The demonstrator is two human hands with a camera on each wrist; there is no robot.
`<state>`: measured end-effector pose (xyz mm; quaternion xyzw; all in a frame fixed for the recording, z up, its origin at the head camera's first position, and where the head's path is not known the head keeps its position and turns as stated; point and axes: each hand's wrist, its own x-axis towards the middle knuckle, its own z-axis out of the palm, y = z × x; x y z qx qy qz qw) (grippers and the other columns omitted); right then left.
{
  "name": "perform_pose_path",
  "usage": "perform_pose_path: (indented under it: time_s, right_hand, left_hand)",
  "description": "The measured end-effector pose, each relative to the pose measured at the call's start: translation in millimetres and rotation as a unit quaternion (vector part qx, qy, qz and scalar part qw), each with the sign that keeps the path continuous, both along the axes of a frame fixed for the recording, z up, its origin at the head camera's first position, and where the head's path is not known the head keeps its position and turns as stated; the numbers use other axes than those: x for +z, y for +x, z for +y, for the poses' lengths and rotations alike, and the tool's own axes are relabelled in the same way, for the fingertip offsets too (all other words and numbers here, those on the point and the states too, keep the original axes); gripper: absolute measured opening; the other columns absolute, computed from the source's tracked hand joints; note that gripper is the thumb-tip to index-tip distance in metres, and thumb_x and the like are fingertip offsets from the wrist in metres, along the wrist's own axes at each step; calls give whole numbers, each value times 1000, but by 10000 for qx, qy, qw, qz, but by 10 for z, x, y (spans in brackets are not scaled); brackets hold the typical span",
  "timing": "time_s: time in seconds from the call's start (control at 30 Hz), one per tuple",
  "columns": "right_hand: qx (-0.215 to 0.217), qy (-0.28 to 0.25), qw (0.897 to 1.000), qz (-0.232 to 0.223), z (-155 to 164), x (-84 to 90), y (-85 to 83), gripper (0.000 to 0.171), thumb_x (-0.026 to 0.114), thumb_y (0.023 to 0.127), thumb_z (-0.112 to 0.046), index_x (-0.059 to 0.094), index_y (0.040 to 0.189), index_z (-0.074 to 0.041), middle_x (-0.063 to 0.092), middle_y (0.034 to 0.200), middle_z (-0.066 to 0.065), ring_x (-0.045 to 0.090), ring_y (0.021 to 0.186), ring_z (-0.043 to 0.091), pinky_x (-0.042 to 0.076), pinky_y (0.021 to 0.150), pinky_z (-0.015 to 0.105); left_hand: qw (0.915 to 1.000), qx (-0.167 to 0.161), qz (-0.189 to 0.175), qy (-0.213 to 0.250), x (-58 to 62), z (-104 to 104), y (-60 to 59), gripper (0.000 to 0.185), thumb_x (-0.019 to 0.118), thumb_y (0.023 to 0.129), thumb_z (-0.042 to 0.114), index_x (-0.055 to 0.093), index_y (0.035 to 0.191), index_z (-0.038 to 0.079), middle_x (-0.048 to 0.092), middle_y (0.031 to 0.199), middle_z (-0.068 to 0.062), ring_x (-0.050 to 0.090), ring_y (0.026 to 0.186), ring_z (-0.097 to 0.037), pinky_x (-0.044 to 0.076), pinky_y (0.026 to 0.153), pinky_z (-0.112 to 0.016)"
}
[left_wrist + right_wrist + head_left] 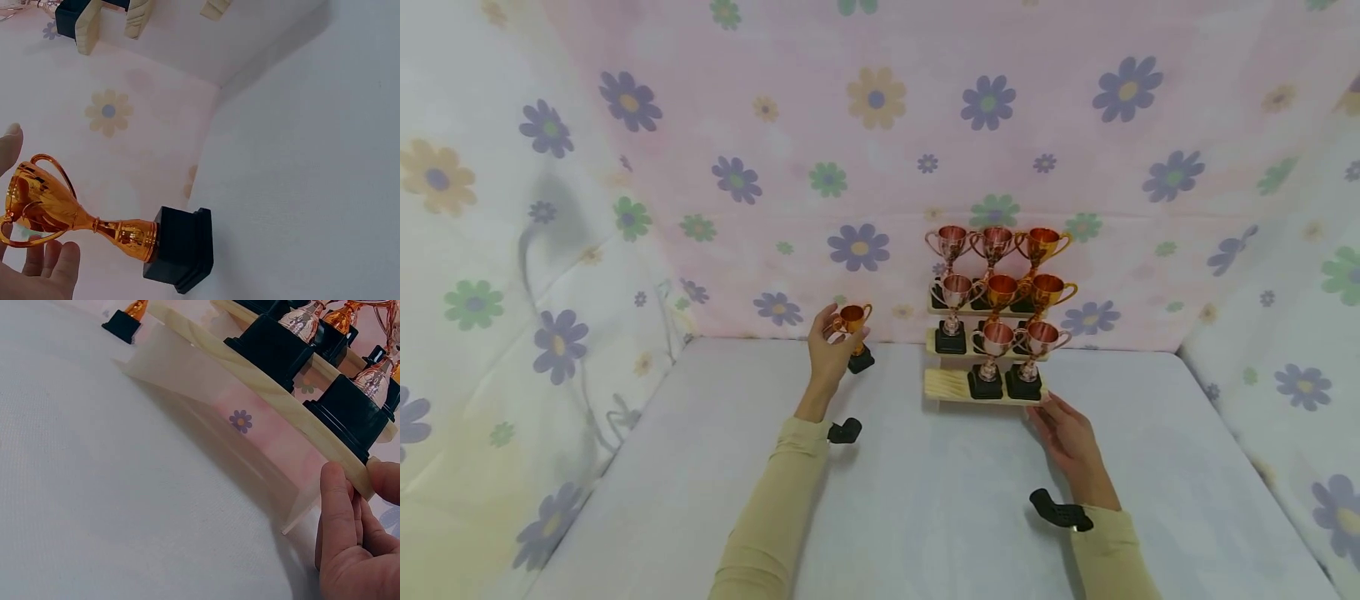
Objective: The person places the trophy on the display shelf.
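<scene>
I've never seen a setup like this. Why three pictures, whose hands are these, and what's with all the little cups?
No machine here: a person wears three cameras. The wide picture comes from the head, looking down at both arms; the other two come from the wrists, each close on its own hand.

The left hand holds a small gold trophy by its cup, its black base near the white tabletop. The left wrist view shows it lying sideways only because that camera is turned.

To the right stands a stepped wooden rack carrying eight more trophies, pink and gold. The right hand grips the rack's lowest shelf at its right end, as the right wrist view shows. Flowered cloth hangs behind.
</scene>
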<state>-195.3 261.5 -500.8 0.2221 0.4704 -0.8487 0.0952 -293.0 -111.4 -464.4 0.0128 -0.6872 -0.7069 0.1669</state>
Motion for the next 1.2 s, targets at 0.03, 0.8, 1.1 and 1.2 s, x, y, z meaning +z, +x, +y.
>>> perform_pose_path:
  time_s: [0.03,0.8,1.1,1.2]
  right_hand:
    - [15,14,10000,9,0,-1,2,60,43,110,-18,16,164,-11,49,129,-2,60,105,2,48,103,16]
    - [18,8,9999,102,-5,-10,-9,60,45,110,-21,20,163,-13,48,137,-3,58,112,2,49,103,16]
    - [40,-47,10000,61,6,14,-3,60,45,109,-20,19,163,-13,52,127,-6,61,107,1,49,102,15]
    - [28,-74,10000,31,7,15,-1,60,44,110,-19,19,163,-12,50,129,-5,60,107,1,49,102,15]
  left_hand:
    - [10000,10,2,-29,-3,14,-20,70,82,86,6,48,147,3,50,139,-21,48,125,-34,45,110,-46]
    - [9972,-210,645,-314,38,108,20,50,80,83,-6,61,129,-14,63,123,-33,64,102,-35,56,76,-13]
    - [9905,-797,997,-509,331,156,313,47,87,79,3,71,122,-3,70,117,-21,66,92,-12,58,85,-20]
    - [9878,-989,1041,-598,392,249,425,46,87,78,1,72,121,-2,71,117,-22,67,93,-13,60,91,-27]
